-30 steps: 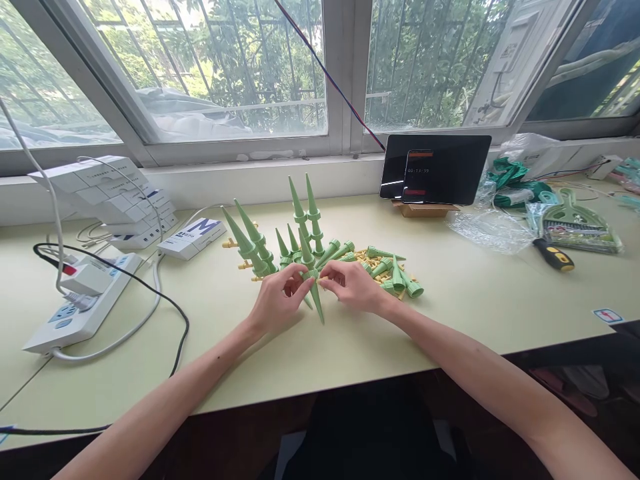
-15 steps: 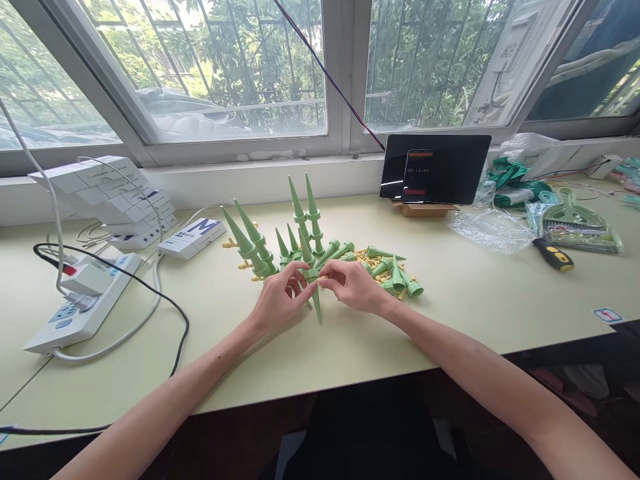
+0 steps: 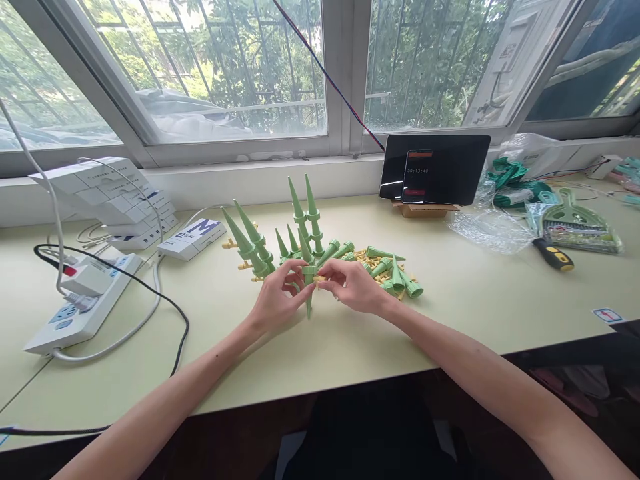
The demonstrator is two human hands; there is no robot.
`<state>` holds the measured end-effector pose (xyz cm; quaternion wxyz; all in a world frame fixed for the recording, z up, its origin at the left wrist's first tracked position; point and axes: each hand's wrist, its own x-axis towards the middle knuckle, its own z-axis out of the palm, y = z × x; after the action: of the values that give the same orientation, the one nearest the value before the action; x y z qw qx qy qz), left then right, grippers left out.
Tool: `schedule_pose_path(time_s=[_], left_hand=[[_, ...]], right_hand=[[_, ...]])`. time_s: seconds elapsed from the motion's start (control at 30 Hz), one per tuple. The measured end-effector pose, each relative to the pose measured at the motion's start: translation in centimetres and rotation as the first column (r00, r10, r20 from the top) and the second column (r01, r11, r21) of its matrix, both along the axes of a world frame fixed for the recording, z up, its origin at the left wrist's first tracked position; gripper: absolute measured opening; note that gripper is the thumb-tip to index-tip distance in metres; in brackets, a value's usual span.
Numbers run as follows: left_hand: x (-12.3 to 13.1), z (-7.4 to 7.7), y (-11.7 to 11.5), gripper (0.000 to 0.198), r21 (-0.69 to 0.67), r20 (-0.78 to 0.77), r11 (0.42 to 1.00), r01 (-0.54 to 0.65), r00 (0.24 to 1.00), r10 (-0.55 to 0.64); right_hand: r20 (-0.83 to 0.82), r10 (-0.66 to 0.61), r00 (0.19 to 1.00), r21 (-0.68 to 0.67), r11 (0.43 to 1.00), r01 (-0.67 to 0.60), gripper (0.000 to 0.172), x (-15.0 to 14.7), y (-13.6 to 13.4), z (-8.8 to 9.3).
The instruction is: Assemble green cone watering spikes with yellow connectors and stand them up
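Note:
My left hand (image 3: 279,293) is closed around a green plastic watering spike (image 3: 309,272), its pointed end hanging down toward the table. In my right hand (image 3: 354,283), thumb and fingertips pinch a small yellow valve (image 3: 320,279) against the spike's side; whether it sits in the spike's hole I cannot tell. Just behind my hands stand several upright green spikes (image 3: 315,230), and two larger ones (image 3: 245,243) lean at the left, with yellow valves sticking out. To the right lies a pile of loose green spikes (image 3: 383,267) mixed with small yellow valves (image 3: 367,259).
A tablet (image 3: 453,170) with a phone (image 3: 415,180) before it rests on a small cardboard stand. At left are a power strip (image 3: 95,300), cables and white boxes (image 3: 193,238). A screwdriver (image 3: 553,255), clear plastic wrap (image 3: 495,230) and a green dustpan (image 3: 575,217) lie right.
The held spike has turned, its tip swinging left from slanting to nearly straight down. The yellow valve now shows more clearly between my right fingertips and the spike.

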<state>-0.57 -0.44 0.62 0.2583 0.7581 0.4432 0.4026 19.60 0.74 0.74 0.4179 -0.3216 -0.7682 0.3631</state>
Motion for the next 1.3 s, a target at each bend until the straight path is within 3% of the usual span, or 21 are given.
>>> schedule_pose_path(time_s=[0.33, 0.53, 0.8, 1.3], left_hand=[[-0.11, -0.26, 0.11, 0.034, -0.177, 0.156, 0.983, 0.039, 0.988, -0.011], [0.09, -0.18, 0.05, 0.033, -0.184, 0.221, 0.981, 0.06, 0.975, -0.018], [0.08, -0.49, 0.14, 0.034, -0.13, 0.105, 0.991, -0.021, 0.994, 0.035], [0.08, -0.24, -0.14, 0.032, -0.027, -0.004, 0.999, 0.029, 1.0, -0.029]], right_hand=[[0.001, -0.017, 1.0, -0.007, 1.0, 0.017, 0.007, -0.03, 0.1, -0.12], [-0.01, -0.024, 1.0, -0.029, 0.999, 0.024, 0.007, -0.06, 0.16, -0.22], [-0.001, -0.03, 1.0, -0.023, 0.999, 0.03, 0.009, -0.09, 0.14, -0.18], [0.056, -0.057, 0.997, -0.014, 0.998, 0.058, 0.015, -0.03, -0.12, 0.24]])
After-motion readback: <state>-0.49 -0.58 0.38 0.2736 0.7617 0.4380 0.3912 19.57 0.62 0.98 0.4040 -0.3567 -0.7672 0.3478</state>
